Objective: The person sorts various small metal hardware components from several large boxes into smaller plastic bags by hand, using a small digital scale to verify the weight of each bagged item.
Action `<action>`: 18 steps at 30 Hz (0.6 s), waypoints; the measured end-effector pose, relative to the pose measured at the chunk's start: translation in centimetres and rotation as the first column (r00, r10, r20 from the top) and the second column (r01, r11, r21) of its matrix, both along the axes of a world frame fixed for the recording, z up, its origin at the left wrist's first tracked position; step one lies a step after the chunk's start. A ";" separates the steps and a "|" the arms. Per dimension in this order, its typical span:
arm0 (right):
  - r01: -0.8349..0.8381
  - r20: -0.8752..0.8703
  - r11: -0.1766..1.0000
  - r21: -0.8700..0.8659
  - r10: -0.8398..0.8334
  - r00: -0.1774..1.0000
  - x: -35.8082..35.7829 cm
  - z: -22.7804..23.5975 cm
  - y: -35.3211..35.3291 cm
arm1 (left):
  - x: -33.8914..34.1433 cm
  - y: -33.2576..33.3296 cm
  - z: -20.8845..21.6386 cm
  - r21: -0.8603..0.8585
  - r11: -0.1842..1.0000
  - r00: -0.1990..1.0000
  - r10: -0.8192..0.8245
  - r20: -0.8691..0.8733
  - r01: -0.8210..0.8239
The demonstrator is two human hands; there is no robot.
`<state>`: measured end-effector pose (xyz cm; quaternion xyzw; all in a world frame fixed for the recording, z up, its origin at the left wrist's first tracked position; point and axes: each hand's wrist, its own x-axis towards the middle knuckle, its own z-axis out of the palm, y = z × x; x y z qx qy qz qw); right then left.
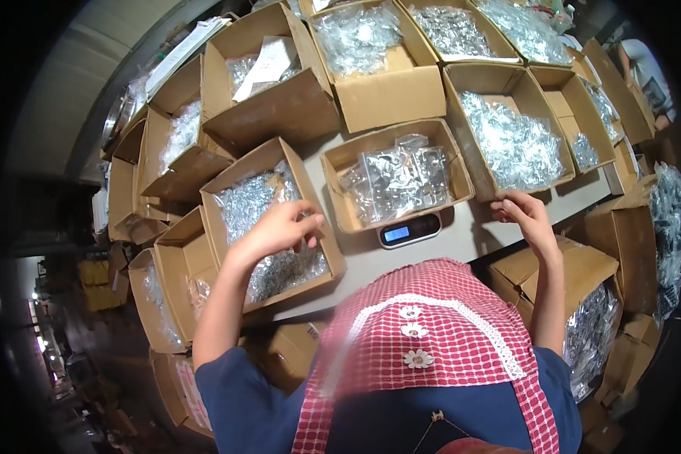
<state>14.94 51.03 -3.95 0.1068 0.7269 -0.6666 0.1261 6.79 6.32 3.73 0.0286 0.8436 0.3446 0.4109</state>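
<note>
My left hand (284,225) hovers over a cardboard box of shiny metal pieces (250,204), its fingers loosely bent and apart; I see nothing in it. On the right, my right hand (528,218) has its fingers slightly bent and spaced, close to the near corner of a box of small clear packets (511,144). Nothing shows in that hand either. Between the hands, a shallow cardboard box (333,178) contains clear plastic bags (405,181) with metallic pieces inside. It sits on a small digital scale (410,231) with a lit blue display.
More open boxes surround the grey table (363,261), including a box of clear bags (390,98) at the back. A paper sheet (268,68) lies in another box. To my lower right stands a carton (560,272) beside bagged goods. Another person (647,76) is at far right.
</note>
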 end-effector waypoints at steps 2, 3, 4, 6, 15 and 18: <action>-0.016 0.036 1.000 -0.009 0.016 0.999 -0.1 -0.9 -0.1 | -0.2 0.2 0.1 0.031 0.999 0.999 0.026 -0.046 -0.025; 0.003 0.043 1.000 0.011 -0.003 0.999 0.4 -0.6 -0.9 | -0.1 0.2 0.4 0.034 0.998 0.998 0.045 -0.039 -0.043; 0.012 0.036 0.999 0.030 -0.013 0.999 0.2 -0.3 -1.5 | -0.1 -0.1 -0.1 0.062 0.996 0.996 0.074 -0.045 -0.072; -0.045 0.039 0.998 0.037 0.043 0.998 0.1 -0.5 -1.8 | 0.1 0.4 0.1 0.085 0.991 0.992 0.113 -0.062 -0.107; -0.065 0.207 0.997 -0.036 0.071 0.976 -1.3 -3.4 -4.9 | 0.5 2.7 -2.2 0.021 0.986 0.973 0.166 -0.160 -0.165; 0.051 0.229 0.998 -0.033 -0.042 0.973 -2.8 -4.9 -6.0 | 0.1 4.1 -2.5 -0.100 0.989 0.953 0.076 -0.294 -0.110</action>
